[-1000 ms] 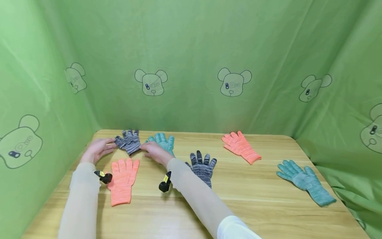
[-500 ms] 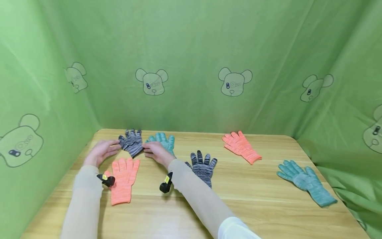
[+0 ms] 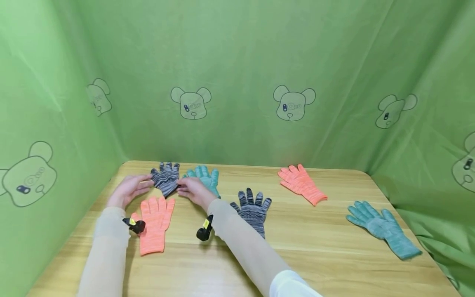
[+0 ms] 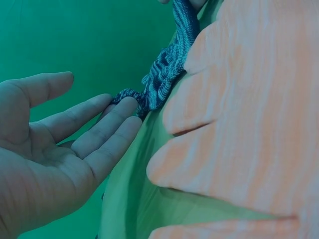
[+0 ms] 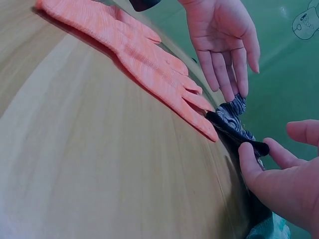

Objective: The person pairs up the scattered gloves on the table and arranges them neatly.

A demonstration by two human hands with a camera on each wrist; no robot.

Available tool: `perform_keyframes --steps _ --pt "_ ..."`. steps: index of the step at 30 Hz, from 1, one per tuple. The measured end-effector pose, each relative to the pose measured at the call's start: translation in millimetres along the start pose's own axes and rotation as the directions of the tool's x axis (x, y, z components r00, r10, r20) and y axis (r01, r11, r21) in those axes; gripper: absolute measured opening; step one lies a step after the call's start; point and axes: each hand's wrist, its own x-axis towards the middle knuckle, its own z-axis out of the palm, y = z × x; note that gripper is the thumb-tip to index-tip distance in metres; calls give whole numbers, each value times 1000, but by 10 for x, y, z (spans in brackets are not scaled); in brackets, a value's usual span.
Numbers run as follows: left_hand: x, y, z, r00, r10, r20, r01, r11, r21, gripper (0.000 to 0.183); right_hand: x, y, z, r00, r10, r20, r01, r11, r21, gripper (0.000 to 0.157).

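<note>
A grey-and-black striped knit glove (image 3: 165, 178) lies at the table's back left, its fingers pointing to the back edge. My left hand (image 3: 130, 188) is at its left side. In the left wrist view, straight fingertips (image 4: 130, 107) touch one side of this glove (image 4: 167, 74). My right hand (image 3: 195, 190) is at the cuff's right corner. The right wrist view shows its thumb and a finger pinching the dark cuff (image 5: 239, 137). Just in front lies an orange glove (image 3: 154, 229), partly hidden by the left wrist camera. A teal glove (image 3: 204, 178) lies behind the right hand.
A second striped glove (image 3: 254, 214) lies mid-table, partly behind the right forearm. Farther right are another orange glove (image 3: 302, 184) and another teal glove (image 3: 386, 229). Green cloth walls (image 3: 237, 136) enclose the wooden table (image 3: 315, 255) at the back and sides.
Over the past second the striped glove has shifted slightly to the right and turned a little. My left hand has moved right with it. My right hand has barely moved at the cuff.
</note>
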Motion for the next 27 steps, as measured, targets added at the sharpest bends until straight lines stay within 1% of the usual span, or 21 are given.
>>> perform_keyframes --steps 4,11,14,17,22,27 --pt "-30 31 11 1000 10 8 -10 1000 -2 56 -14 -12 -14 1000 1 2 -1 1000 5 37" --pt "-78 110 5 1000 31 3 -31 1000 2 57 -52 -101 -60 1000 -24 5 24 1000 -9 38" --pt "-105 145 32 999 32 3 -32 999 13 58 -72 -151 -75 999 -40 18 40 999 -30 38" --pt "-127 175 51 999 43 3 -43 999 3 59 -96 -207 -85 998 -59 25 61 997 -53 37" --pt "-160 207 78 997 76 9 -75 997 -15 59 -154 -281 -131 997 -77 24 79 994 -70 35" --pt "-212 248 115 992 122 32 -122 992 -29 60 -227 -349 -216 996 -88 20 89 994 -65 32"
